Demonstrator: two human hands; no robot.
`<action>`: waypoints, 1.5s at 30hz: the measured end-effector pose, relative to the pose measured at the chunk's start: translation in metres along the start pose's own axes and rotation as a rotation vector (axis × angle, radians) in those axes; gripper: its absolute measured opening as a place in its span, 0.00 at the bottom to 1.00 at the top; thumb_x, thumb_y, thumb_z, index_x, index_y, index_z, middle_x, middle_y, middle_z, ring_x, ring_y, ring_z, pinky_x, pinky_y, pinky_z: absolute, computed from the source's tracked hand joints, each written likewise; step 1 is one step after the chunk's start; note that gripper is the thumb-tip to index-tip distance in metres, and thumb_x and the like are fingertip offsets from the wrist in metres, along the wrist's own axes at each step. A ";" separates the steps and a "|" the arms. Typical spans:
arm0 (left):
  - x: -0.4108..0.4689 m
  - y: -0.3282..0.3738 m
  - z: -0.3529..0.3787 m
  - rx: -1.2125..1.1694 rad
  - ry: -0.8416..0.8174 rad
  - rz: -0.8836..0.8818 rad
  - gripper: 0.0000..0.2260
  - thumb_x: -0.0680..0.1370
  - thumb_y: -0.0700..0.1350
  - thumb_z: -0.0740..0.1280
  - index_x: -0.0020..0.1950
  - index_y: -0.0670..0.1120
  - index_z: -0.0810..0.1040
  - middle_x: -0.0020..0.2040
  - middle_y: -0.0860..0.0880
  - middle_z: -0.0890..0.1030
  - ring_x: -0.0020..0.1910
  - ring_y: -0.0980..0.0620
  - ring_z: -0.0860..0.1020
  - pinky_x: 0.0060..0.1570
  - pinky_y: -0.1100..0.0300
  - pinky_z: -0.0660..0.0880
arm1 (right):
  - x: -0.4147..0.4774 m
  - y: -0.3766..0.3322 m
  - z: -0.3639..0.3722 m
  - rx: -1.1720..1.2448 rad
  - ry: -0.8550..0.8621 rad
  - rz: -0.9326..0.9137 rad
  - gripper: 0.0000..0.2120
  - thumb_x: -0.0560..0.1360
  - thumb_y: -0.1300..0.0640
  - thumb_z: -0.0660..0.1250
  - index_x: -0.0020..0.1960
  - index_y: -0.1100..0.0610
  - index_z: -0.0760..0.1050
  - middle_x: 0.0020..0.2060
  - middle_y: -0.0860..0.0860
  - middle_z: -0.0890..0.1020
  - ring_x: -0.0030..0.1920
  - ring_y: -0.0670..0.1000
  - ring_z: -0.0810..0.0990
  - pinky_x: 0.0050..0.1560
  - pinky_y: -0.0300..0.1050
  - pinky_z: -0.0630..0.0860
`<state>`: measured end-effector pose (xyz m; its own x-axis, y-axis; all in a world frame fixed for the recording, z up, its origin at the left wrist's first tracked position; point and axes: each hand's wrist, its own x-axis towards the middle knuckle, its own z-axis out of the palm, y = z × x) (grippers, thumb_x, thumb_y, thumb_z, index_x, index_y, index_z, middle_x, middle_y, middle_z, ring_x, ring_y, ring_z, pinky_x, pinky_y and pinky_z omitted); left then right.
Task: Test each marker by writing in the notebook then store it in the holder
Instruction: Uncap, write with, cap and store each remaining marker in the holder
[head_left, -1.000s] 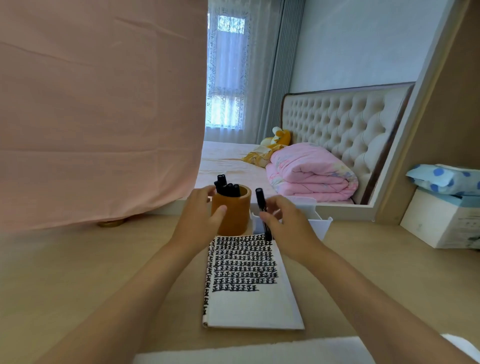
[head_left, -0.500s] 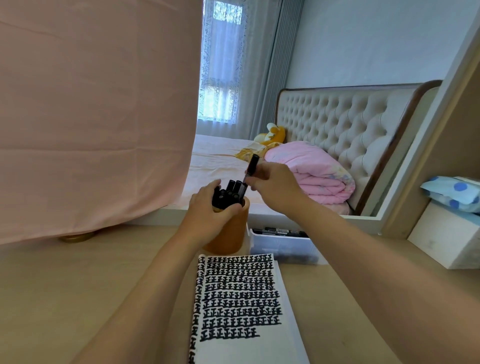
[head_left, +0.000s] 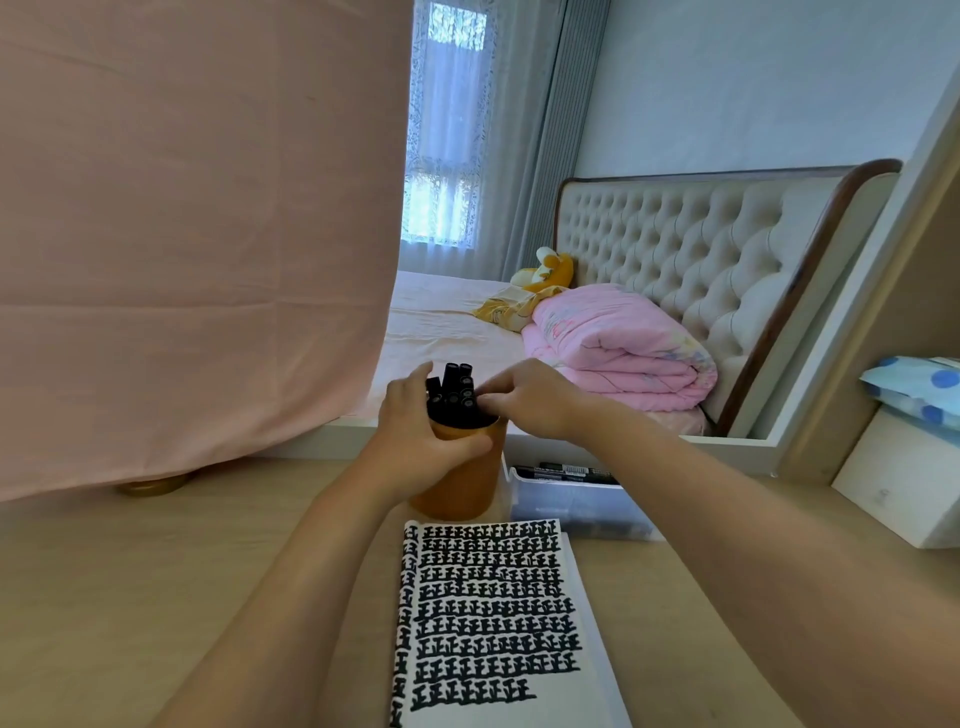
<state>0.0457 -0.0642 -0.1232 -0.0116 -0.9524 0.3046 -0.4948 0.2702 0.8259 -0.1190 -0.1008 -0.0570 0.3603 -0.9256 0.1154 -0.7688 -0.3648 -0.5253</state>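
An orange cylindrical holder stands on the wooden desk just beyond the open notebook, whose page is filled with rows of black marks. Several black markers stick up out of the holder. My left hand is wrapped around the holder's upper part. My right hand hovers over the holder's right rim, fingertips pinched on the cap of one marker that sits down among the others.
A clear plastic box with more black markers lies right of the holder. A white carton stands at the desk's right edge under a blue dotted pack. A pink cloth hangs at the left.
My right hand lifted a marker from beside the notebook, carried it over the holder and lowered it in among the others. My left hand stayed on the holder.
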 end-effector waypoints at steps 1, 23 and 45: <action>0.001 -0.001 -0.001 -0.007 0.005 -0.006 0.51 0.63 0.63 0.76 0.78 0.54 0.52 0.73 0.52 0.59 0.73 0.50 0.60 0.69 0.49 0.66 | -0.002 0.004 -0.004 0.022 0.045 -0.029 0.10 0.78 0.57 0.66 0.56 0.55 0.83 0.51 0.49 0.85 0.52 0.49 0.80 0.56 0.43 0.76; -0.004 -0.003 -0.003 0.021 0.065 0.018 0.47 0.62 0.64 0.77 0.76 0.55 0.59 0.71 0.54 0.64 0.70 0.52 0.65 0.66 0.49 0.69 | -0.002 0.054 0.022 -0.594 -0.170 0.088 0.09 0.76 0.54 0.66 0.51 0.51 0.84 0.46 0.49 0.84 0.45 0.51 0.82 0.51 0.49 0.81; -0.081 0.052 0.020 0.428 0.063 0.579 0.12 0.78 0.48 0.68 0.61 0.53 0.78 0.57 0.57 0.76 0.56 0.57 0.72 0.57 0.60 0.71 | -0.179 0.029 0.002 0.546 0.486 0.010 0.09 0.73 0.67 0.73 0.45 0.54 0.80 0.36 0.50 0.83 0.30 0.54 0.82 0.37 0.49 0.82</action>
<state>0.0033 0.0242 -0.1150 -0.3310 -0.6600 0.6744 -0.7216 0.6375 0.2698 -0.2047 0.0545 -0.0942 -0.0184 -0.9150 0.4029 -0.3522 -0.3713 -0.8592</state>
